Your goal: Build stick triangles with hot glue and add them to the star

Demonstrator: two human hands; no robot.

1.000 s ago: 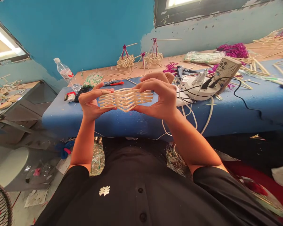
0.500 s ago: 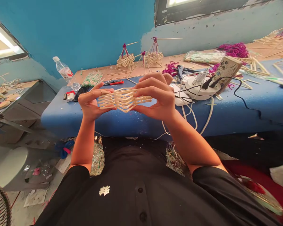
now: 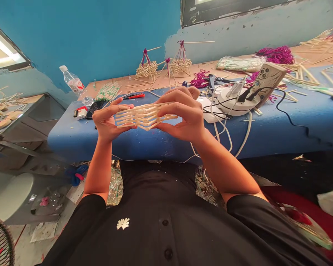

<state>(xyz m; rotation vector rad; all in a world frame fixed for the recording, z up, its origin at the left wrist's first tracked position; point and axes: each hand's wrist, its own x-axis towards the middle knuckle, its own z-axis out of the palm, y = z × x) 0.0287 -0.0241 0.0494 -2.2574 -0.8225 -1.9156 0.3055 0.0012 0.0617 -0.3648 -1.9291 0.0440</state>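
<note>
Between my two hands is a stacked lattice of thin wooden sticks (image 3: 145,115), raised over the front part of the blue tabletop. My left hand (image 3: 108,120) pinches its left end, thumb below and fingers above. On the right, my right hand (image 3: 183,112) grips the other end, with the thumb under it and the fingers curled over the top. My right fingers hide part of that end. Behind my hands stand similar stick stacks (image 3: 146,71) topped by sticks tied with purple cord (image 3: 145,52).
A red utility knife (image 3: 135,96), a bundle of sticks (image 3: 108,91) and a plastic bottle (image 3: 73,83) lie or stand toward the left. Right of my hands, a phone (image 3: 269,83) leans by a white round power strip (image 3: 235,100) with trailing cables. Purple cord (image 3: 276,54) lies farther back.
Both hands keep their hold on the stick lattice, which has barely moved. The camera view has shifted slightly.
</note>
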